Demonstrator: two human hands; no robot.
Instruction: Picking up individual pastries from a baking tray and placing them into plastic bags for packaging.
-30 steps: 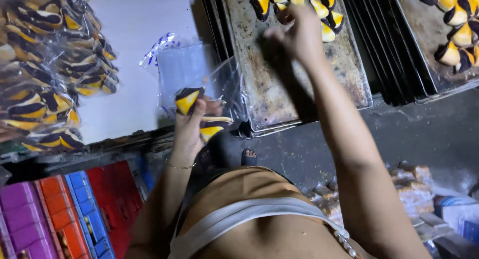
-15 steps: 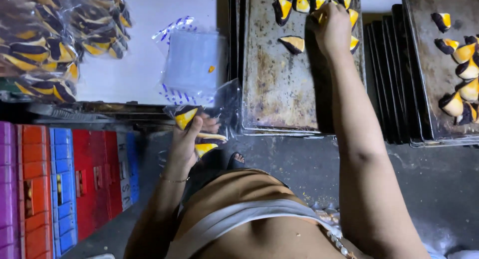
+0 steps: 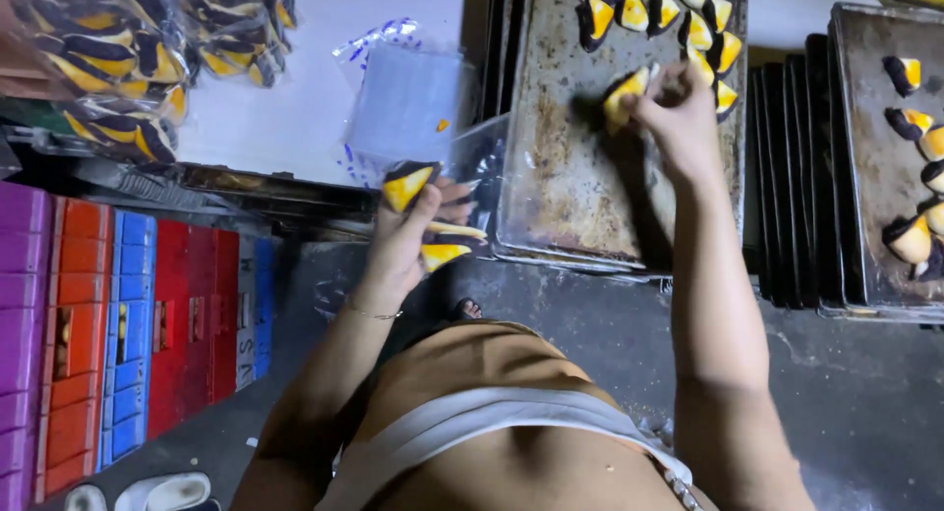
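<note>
Over baking tray [image 3: 551, 177], head view: R hand [image 3: 678, 118] pinches one yellow-and-dark cake wedge [image 3: 623, 93], just below wedge row at tray's far end. L hand [image 3: 408, 238] grips two wedges [image 3: 408, 184] at table edge, beside clear bag [image 3: 408, 103].

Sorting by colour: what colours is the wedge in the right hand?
Head view: yellow cake wedge, dark brown edge.

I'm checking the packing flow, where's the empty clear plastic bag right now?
In the head view, the clear plastic bag lies on the white table, just above the left hand and left of the baking tray.
</note>
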